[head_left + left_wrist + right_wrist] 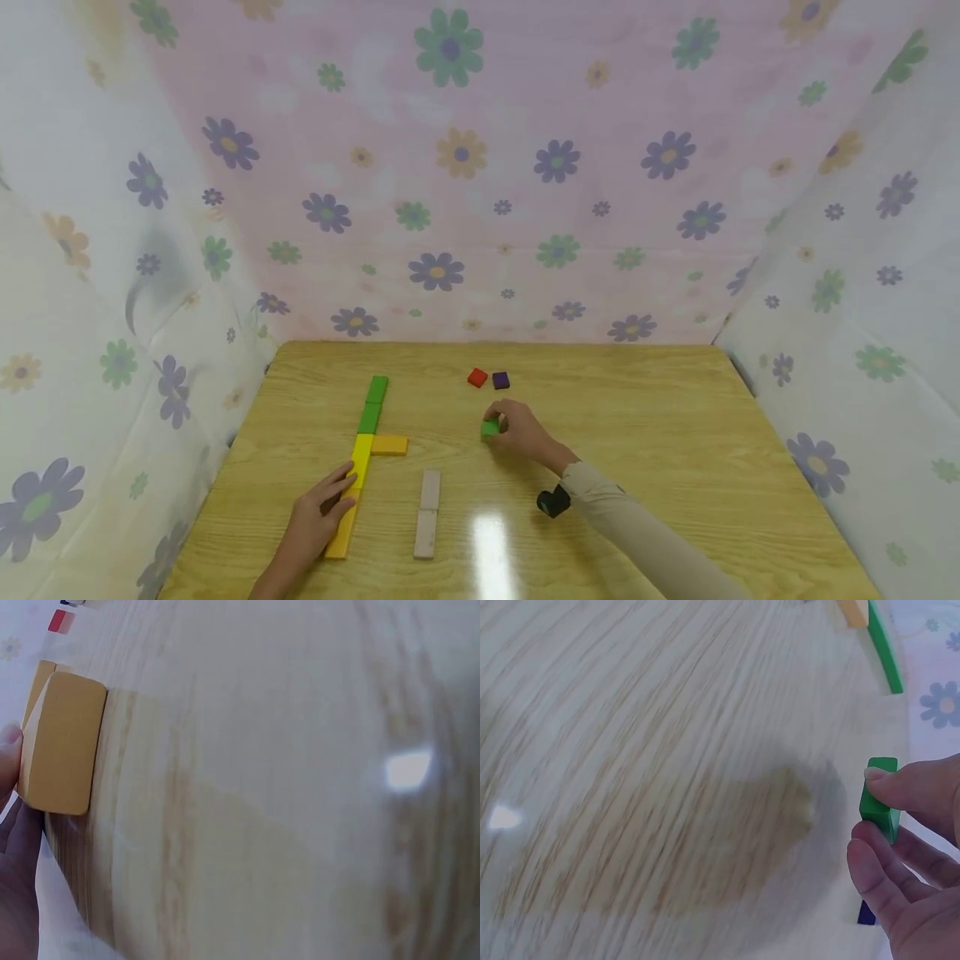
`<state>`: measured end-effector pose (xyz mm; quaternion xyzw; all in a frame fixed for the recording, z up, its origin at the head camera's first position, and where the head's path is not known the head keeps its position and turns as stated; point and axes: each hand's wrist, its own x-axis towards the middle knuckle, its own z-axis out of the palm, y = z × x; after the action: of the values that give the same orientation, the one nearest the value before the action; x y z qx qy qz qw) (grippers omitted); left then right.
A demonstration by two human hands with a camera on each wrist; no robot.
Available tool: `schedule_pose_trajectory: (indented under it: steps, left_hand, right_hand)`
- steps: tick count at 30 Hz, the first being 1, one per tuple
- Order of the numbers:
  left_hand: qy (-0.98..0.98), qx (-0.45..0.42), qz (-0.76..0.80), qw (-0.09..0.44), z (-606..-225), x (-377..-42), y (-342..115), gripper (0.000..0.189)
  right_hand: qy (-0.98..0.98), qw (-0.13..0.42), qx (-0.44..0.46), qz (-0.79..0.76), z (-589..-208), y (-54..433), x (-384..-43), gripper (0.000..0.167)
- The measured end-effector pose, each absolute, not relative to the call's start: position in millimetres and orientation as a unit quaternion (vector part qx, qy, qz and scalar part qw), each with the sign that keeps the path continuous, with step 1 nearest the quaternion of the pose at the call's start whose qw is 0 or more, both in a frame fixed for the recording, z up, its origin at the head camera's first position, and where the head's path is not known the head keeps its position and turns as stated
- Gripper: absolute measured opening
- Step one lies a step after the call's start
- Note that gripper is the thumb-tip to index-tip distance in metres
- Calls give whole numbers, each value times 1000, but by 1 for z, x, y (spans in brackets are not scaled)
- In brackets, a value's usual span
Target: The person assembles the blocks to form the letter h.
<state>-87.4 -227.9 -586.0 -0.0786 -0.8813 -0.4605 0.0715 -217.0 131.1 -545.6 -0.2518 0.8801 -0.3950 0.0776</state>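
My right hand (525, 432) pinches a small green block (881, 799) between thumb and fingers, over the middle of the table. At the left, my left hand (309, 518) rests its fingertips and thumb against the left side of a straight row of blocks. From the far end this row has two green blocks (373, 405), a yellow block (362, 458) and an orange block (342, 527). Another orange block (390, 445) sticks out to the right from the row. In the left wrist view, a finger touches the near orange block (66, 742).
Two pale wooden blocks (427, 514) lie end to end right of the row. A red block (477, 378) and a dark purple block (501, 381) lie beyond my right hand. A black device (553, 502) shows by the right wrist. Flowered cloth walls surround the wooden table (675, 467).
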Motion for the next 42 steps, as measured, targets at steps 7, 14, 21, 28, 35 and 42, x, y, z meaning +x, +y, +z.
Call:
schedule_pose_trajectory:
  steps: [7,14,21,28,35,42]
  left_hand:
    - [-883,-41,-465,47,-586,-87,-231,36]
    - [-888,-54,-453,57,-587,-92,-231,36]
    - [-883,-49,-464,56,-589,-88,-231,35]
    - [-877,-58,-473,60,-589,-89,-228,35]
    - [-879,-54,-469,63,-589,-87,-230,35]
    - [-877,-50,-476,54,-588,-88,-228,36]
  right_hand:
    - [866,97,-267,-411,-540,117,-216,23]
    - [853,105,-272,-432,-540,106,-215,21]
    - [849,110,-294,-424,-537,92,-210,20]
    - [847,92,-309,-422,-534,85,-208,20]
    - [841,100,-318,-426,-533,77,-206,20]
    - [839,112,-316,-429,-531,69,-205,20]
